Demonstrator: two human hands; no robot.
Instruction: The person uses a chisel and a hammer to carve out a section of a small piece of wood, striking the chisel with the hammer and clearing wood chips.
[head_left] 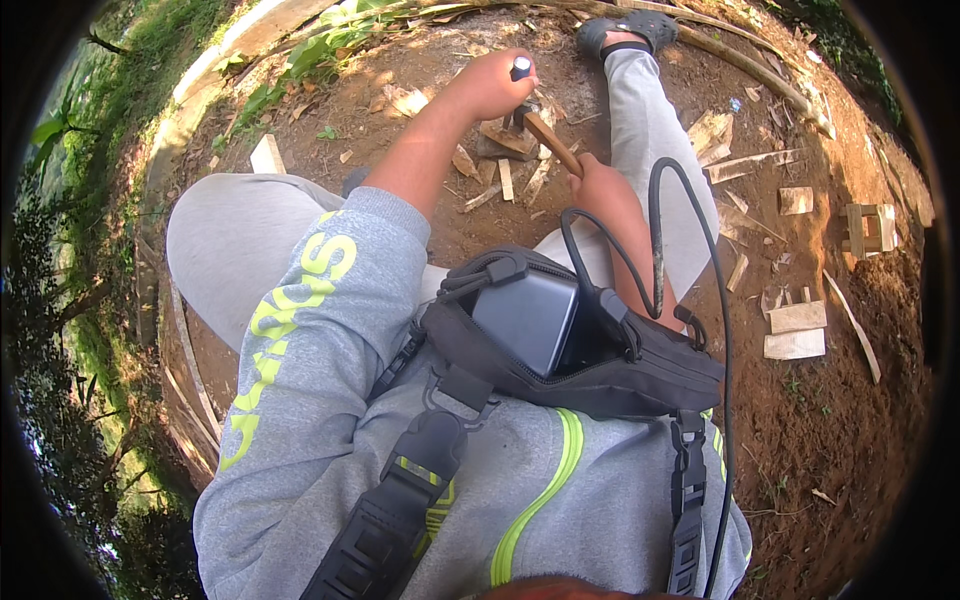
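Observation:
My left hand is closed around a dark tool with a pale round end, probably a chisel, held upright over a small wood block on the dirt. My right hand grips the wooden handle of a hammer, whose head sits near the tool and block. I sit on the ground with my legs spread, grey trousers and a sandal on the far foot.
Wood offcuts and chips lie on the soil: flat pale pieces at the right, a small wooden frame, a block at the left. A black pouch with a device and cable hangs on my chest. Long poles edge the patch.

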